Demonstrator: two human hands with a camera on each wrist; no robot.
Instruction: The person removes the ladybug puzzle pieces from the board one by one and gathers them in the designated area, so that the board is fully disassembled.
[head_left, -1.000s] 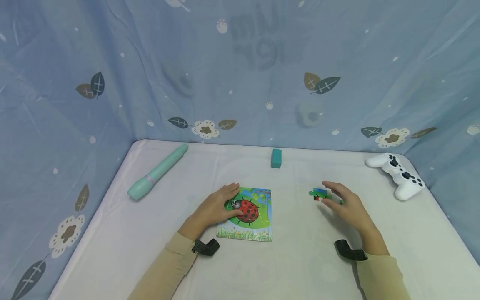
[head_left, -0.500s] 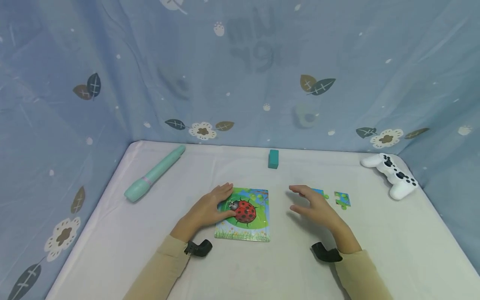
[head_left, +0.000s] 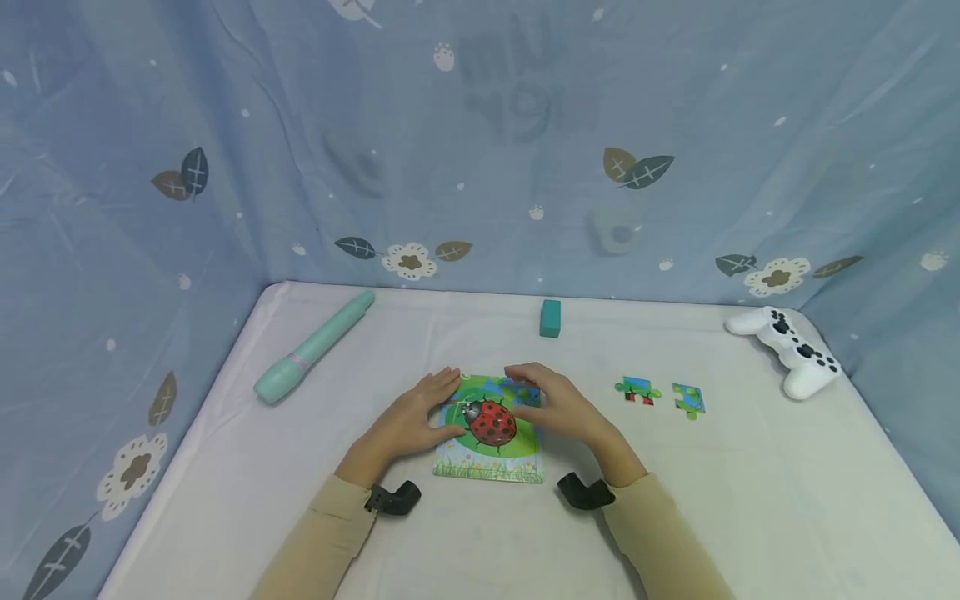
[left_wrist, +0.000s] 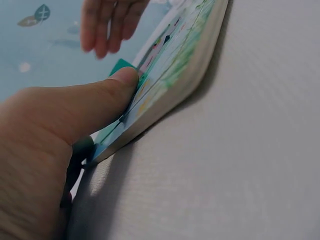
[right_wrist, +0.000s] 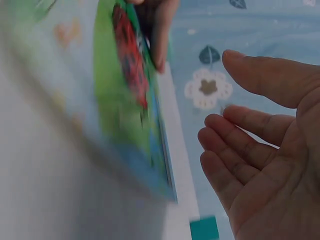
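Note:
A flat square ladybug jigsaw puzzle [head_left: 487, 458] lies at the middle of the table, its red ladybug facing up. My left hand [head_left: 408, 425] rests at its left side, fingers fairly straight toward the far left corner and thumb on the face. In the left wrist view the thumb touches the puzzle near its edge. My right hand [head_left: 562, 408] is over the upper right part, covering some of it. Its fingers are parted and relaxed, with nothing between them in the right wrist view. Two loose jigsaw pieces lie to the right, a red-and-green one [head_left: 637, 388] and a blue-and-green one [head_left: 688, 400].
A teal block [head_left: 551, 318] stands near the back edge. A mint-green microphone-like object [head_left: 315, 346] lies at the left. At the far right is a white game controller [head_left: 786, 350]. A blue patterned curtain [head_left: 420, 150] borders the white table [head_left: 750, 500].
My right hand has moved left from the loose pieces to the puzzle, uncovering both pieces where they lie. The left hand stays at the puzzle, with its fingers shifted slightly left.

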